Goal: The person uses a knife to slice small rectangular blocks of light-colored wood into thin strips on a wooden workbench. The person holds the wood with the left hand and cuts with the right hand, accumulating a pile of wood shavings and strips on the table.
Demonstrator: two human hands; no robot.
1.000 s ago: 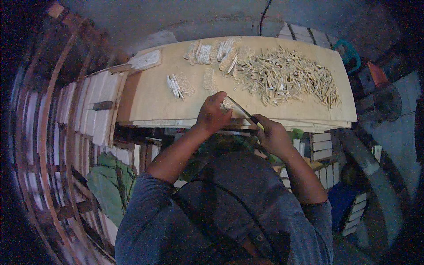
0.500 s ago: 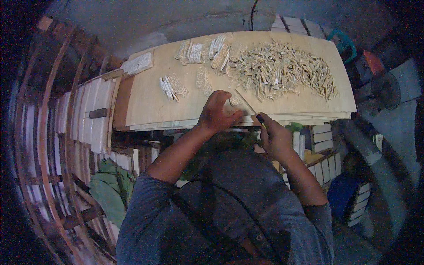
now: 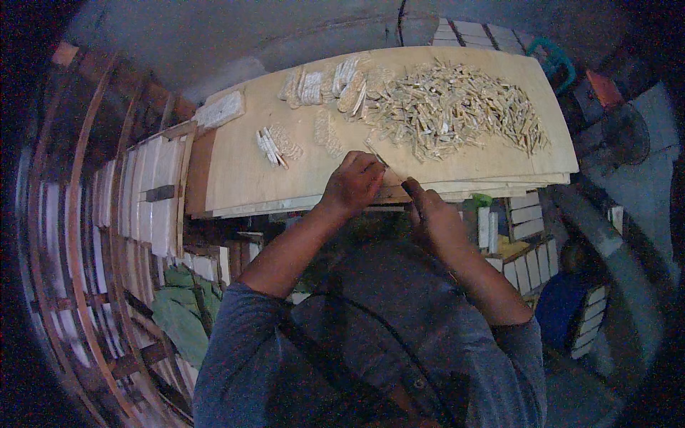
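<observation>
Many pale sticks: heaped on the right of the plywood tabletop, the lower ones buried.
Left hand: fingers curled near the front edge; whether they grip anything I cannot tell (the knuckles cover it).
Right hand: closed around a dark-handled tool.
Tool position: between the hands, slanting toward the left fingers, far end hard to make out.

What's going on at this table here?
Someone is working bare-handed over a pale tabletop. The right hand grips a dark-handled tool. The left hand is curled close by, hiding whatever it may hold. Beyond them lie a heap of short pale pieces and, farther left, smaller groups of pale pieces.
</observation>
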